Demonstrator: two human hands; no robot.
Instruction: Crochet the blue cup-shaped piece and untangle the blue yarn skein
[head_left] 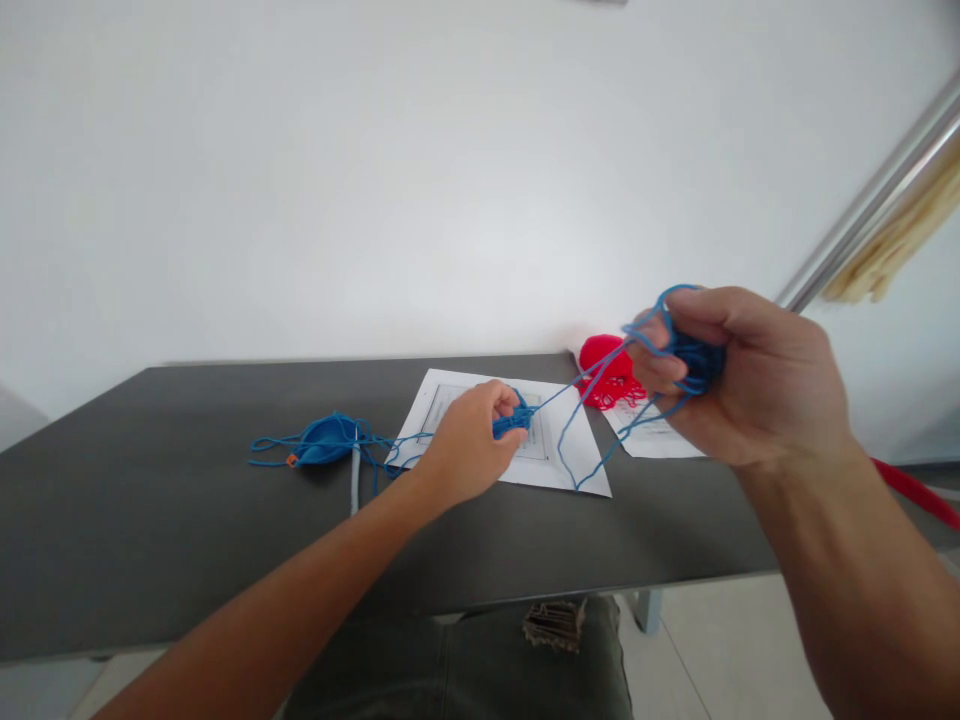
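Observation:
My left hand (471, 442) rests over a white printed sheet (480, 450) and pinches a small bunch of blue yarn (514, 418). My right hand (739, 375) is raised above the table, fingers closed round a tangle of the same blue yarn (694, 355). Strands run between both hands and hang down in a loop to the paper. To the left lies a blue crocheted piece (324, 440) with an orange marker, loose yarn trailing from it. A light blue crochet hook (355, 478) lies beside it.
Everything sits on a dark grey table (187, 520) against a white wall. A pile of red yarn (609, 372) lies on a second sheet (660, 436) at the back right. A red strand crosses the right edge. My knees show below the table's front edge.

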